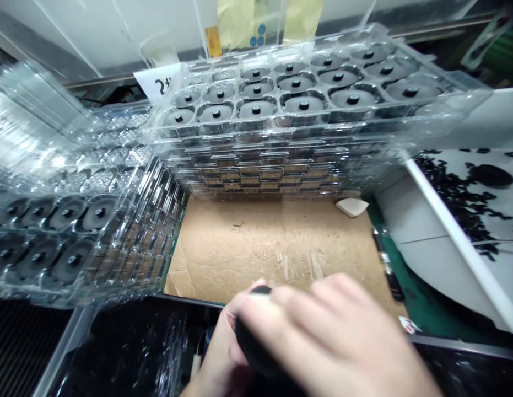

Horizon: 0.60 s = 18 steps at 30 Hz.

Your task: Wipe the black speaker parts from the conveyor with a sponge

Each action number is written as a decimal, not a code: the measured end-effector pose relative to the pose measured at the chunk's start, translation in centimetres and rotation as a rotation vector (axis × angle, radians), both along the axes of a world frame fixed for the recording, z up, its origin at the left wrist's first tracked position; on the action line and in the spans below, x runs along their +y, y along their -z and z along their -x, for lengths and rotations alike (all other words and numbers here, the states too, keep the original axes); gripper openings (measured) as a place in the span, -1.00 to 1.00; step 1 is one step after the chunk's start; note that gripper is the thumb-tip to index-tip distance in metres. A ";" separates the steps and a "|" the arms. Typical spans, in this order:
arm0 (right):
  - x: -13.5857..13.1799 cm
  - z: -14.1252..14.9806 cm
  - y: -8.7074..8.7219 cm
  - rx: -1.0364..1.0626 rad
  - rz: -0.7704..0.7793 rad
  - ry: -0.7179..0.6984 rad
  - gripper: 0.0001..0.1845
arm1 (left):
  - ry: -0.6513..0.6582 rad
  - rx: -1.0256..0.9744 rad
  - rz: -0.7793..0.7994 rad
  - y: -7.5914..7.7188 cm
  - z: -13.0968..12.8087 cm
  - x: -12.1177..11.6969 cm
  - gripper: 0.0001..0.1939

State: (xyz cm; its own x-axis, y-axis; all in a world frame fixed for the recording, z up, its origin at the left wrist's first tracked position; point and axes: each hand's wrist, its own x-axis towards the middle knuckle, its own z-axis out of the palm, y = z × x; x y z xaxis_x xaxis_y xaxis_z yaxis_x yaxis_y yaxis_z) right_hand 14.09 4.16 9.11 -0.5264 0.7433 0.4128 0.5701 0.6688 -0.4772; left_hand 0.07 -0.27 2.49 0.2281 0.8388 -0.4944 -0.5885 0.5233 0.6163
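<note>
One black piece (252, 344) held between the left hand (227, 344) and the right hand (326, 331)

The piece is low in the view, over the near edge of a cardboard sheet (256, 237). The left hand's grip is closed around its left side; the right hand's grip, smeared by motion blur, is curled across its top and right side. How firmly either presses, one cannot tell, and the fingers hide much of the piece.

Behind the cardboard rises a stack of clear trays (281, 128), the top one holding rows of dark discs (303, 103), each with a small black peg at its centre. A second stack (128, 248) stands to the left, with similar discs in its upper tray.

A small white block (352, 207) lies at the cardboard's far right corner. Just beyond the right edge, a slim black tool (390, 270) lies lengthwise, next to the green bench (438, 303). Farther right, a white bin (458, 226) holds scattered small black parts (450, 193) and one larger black oval (491, 175). A white paper (155, 82) with black marks shows at the rear left, and yellow sheets (235, 25) hang behind the rear stack.
</note>
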 end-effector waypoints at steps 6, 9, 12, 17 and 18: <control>1.1 -1.4 3.6 0.186 0.206 0.102 -0.72 | -0.253 0.009 -0.033 -0.2 0.1 -0.1 -0.36; 0.1 -2.8 9.1 0.110 0.336 0.244 -0.72 | -0.322 -0.034 0.024 -1.8 0.5 0.3 -0.41; -1.6 -3.1 13.3 0.094 0.400 0.223 -0.74 | -0.312 -0.048 0.057 -2.7 0.6 0.4 -0.45; -1.9 -2.2 8.9 0.156 0.406 0.352 -0.75 | -0.266 -0.050 0.042 -2.6 -0.3 0.2 -0.44; -1.8 -1.8 7.0 0.218 0.365 0.371 -0.75 | -0.263 -0.042 0.030 -2.4 -0.5 0.1 -0.42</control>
State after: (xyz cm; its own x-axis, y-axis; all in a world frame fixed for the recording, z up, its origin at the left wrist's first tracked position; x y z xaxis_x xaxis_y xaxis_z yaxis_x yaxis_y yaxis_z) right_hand 15.94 2.36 2.15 -0.1339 0.9773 0.1641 0.5983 0.2118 -0.7728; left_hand 0.58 -0.17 4.90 0.0254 0.8573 -0.5142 -0.7314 0.3666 0.5751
